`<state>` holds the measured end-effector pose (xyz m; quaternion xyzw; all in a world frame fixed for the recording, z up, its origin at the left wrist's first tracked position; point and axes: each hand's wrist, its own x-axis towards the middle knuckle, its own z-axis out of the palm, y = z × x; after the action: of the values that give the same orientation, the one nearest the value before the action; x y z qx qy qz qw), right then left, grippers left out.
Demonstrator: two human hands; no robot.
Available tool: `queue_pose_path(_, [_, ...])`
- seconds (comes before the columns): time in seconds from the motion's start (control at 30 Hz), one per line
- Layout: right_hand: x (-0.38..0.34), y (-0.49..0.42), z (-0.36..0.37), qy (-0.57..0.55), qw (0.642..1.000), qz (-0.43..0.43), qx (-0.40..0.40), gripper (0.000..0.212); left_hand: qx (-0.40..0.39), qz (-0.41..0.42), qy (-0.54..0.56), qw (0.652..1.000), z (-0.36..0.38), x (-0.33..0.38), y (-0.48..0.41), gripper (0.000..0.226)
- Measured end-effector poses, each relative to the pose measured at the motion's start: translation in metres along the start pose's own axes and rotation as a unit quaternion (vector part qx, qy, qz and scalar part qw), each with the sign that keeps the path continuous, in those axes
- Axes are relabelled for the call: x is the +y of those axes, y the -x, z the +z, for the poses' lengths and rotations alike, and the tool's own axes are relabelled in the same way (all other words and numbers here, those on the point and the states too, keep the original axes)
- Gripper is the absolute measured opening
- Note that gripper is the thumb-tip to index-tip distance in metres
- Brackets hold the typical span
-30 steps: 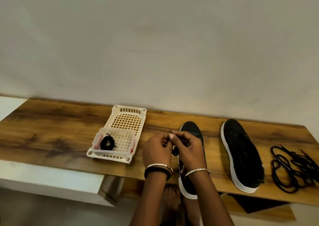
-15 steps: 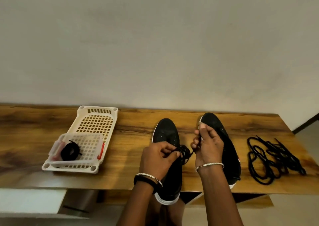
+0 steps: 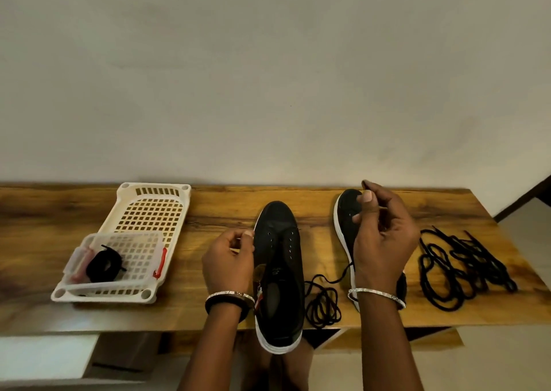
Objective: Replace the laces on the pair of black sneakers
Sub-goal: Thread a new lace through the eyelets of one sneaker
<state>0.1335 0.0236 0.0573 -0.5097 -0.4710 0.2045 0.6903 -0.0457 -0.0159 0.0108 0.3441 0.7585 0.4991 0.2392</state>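
Observation:
Two black sneakers with white soles lie toes-away on the wooden table. The left sneaker has bare eyelets, and its heel hangs over the front edge. My left hand lies against its left side, fingers curled at the upper's edge. My right hand is raised in front of the right sneaker and hides most of it. It pinches one end of a black lace. The lace trails down to a loose coil between the two shoes.
A white plastic basket stands at the left, with a smaller tray and a wound black lace bundle inside. A tangle of loose black laces lies at the right end. A plain wall runs behind the table.
The lace bundle my hands held together has come undone. My right hand rose up and right with one end; the rest dropped into a coil on the table. My left hand shifted to the left sneaker's side.

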Motion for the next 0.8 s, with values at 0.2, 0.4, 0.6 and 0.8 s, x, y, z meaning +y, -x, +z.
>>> queue_pose_path(0.2, [0.028, 0.030, 0.035, 0.079, 0.983, 0.069, -0.150, 0.012, -0.072, 0.005, -0.067, 0.995, 0.019, -0.001, -0.010, 0.017])
queue_pose_path(0.4, [0.054, 0.038, 0.054, 0.159, 0.957, 0.104, -0.217, 0.004, -0.143, 0.042, -0.171, 0.974, 0.025, -0.003, -0.014, 0.040])
queue_pose_path(0.6, [0.068, 0.039, 0.066, 0.212, 0.927, 0.151, -0.270, 0.005, -0.139, 0.030, -0.202, 0.969, 0.021, 0.003, -0.016, 0.040])
queue_pose_path(0.8, [0.070, 0.044, 0.074, 0.288, 0.894, 0.152, -0.307, 0.008, -0.151, -0.030, -0.128, 0.980, 0.014, -0.002, -0.024, 0.031])
